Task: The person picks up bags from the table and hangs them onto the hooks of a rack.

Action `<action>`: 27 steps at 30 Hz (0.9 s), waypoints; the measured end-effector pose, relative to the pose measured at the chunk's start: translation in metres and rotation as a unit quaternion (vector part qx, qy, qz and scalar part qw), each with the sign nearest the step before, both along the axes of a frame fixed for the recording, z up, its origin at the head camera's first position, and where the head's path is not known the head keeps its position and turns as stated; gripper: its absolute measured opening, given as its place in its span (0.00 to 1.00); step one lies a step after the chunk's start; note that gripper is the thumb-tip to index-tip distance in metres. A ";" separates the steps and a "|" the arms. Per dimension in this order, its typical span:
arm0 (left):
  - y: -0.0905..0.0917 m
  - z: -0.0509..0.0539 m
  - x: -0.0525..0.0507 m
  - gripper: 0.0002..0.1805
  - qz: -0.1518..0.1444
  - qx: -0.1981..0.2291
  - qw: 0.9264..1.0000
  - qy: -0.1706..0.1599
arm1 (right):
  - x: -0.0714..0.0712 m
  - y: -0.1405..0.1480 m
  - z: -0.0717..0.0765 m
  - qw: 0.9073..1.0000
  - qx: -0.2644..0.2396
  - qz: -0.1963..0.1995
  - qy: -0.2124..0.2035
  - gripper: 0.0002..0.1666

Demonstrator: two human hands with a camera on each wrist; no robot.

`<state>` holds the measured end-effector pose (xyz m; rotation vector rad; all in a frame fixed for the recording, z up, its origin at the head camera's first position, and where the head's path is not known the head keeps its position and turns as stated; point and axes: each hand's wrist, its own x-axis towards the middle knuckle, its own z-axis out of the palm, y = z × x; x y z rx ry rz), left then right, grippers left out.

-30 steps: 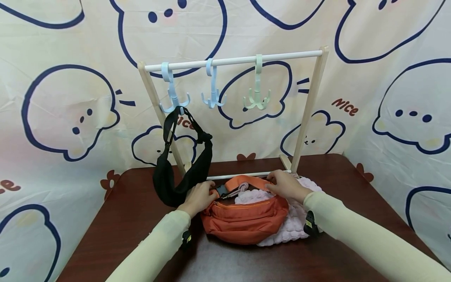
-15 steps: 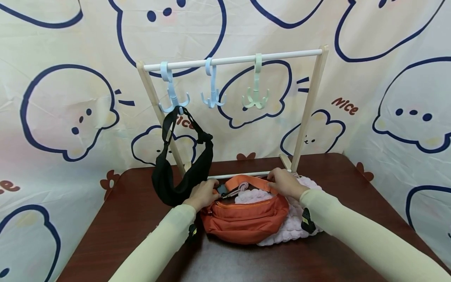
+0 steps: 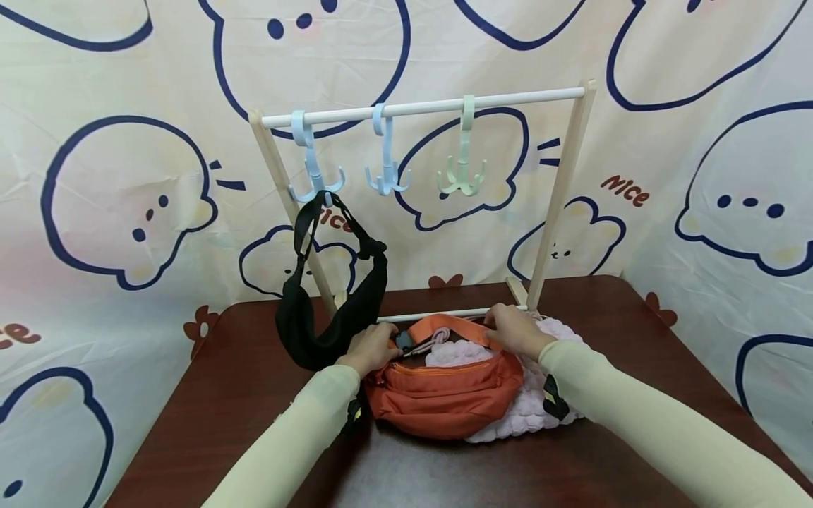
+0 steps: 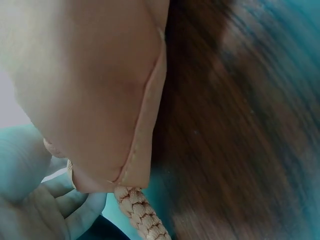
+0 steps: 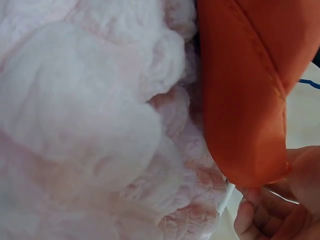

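An orange-red waist bag (image 3: 441, 406) lies on the table, its lighter orange strap (image 3: 444, 323) looped behind it. My left hand (image 3: 370, 351) grips the strap's left end beside the dark buckle (image 3: 404, 341). At the other end my right hand (image 3: 516, 330) pinches the strap where it joins the bag. The right wrist view shows the right hand's fingers (image 5: 272, 210) curled at the tip of the bag. In the left wrist view, the left hand (image 4: 45, 212) is at the bag's end, above a thick braided cord (image 4: 142, 215); its fingertips are partly hidden.
A fluffy pale pink bag (image 3: 533, 402) lies under and beside the orange one. Behind stands a rack with a white top bar (image 3: 425, 108), two blue hooks (image 3: 387, 166) and a green hook (image 3: 465, 162). A black bag (image 3: 343, 317) hangs from the left hook, close to my left hand.
My left hand has shifted slightly right and forward, close against the buckle, covering more of it. The right hand and the waist bag have hardly moved.
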<state>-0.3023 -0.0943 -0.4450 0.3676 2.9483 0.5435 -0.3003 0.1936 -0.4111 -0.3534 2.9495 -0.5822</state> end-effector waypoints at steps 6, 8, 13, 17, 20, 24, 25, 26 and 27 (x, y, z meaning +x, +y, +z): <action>0.003 -0.001 0.000 0.25 0.001 0.003 1.000 -0.002 | 0.000 0.001 -0.001 1.000 0.000 -0.006 0.003 0.08; 0.003 -0.003 0.000 0.24 0.000 0.002 1.000 0.000 | 0.000 0.001 -0.002 1.000 -0.002 -0.006 0.004 0.07; 0.003 -0.005 0.000 0.24 -0.001 0.000 1.000 -0.002 | -0.001 0.003 -0.006 1.000 -0.012 -0.006 0.007 0.07; 0.003 -0.006 0.001 0.24 -0.004 0.000 1.000 0.000 | -0.001 0.002 -0.007 1.000 -0.018 -0.008 0.011 0.08; 0.002 -0.006 0.003 0.21 -0.005 -0.004 1.000 0.004 | 0.000 0.002 -0.006 1.000 -0.015 -0.004 0.017 0.07; 0.001 -0.005 0.005 0.18 -0.005 -0.005 1.000 0.008 | 0.001 0.001 -0.004 1.000 -0.004 -0.003 0.020 0.08; 0.001 -0.005 0.005 0.18 -0.005 -0.004 1.000 0.009 | 0.001 0.001 -0.004 1.000 -0.003 -0.005 0.018 0.09; 0.001 -0.005 0.005 0.18 -0.006 -0.004 1.000 0.010 | 0.001 0.002 -0.004 1.000 -0.001 -0.006 0.017 0.09; 0.000 -0.004 0.005 0.18 -0.007 -0.003 1.000 0.012 | 0.001 0.002 -0.004 1.000 0.000 -0.008 0.017 0.10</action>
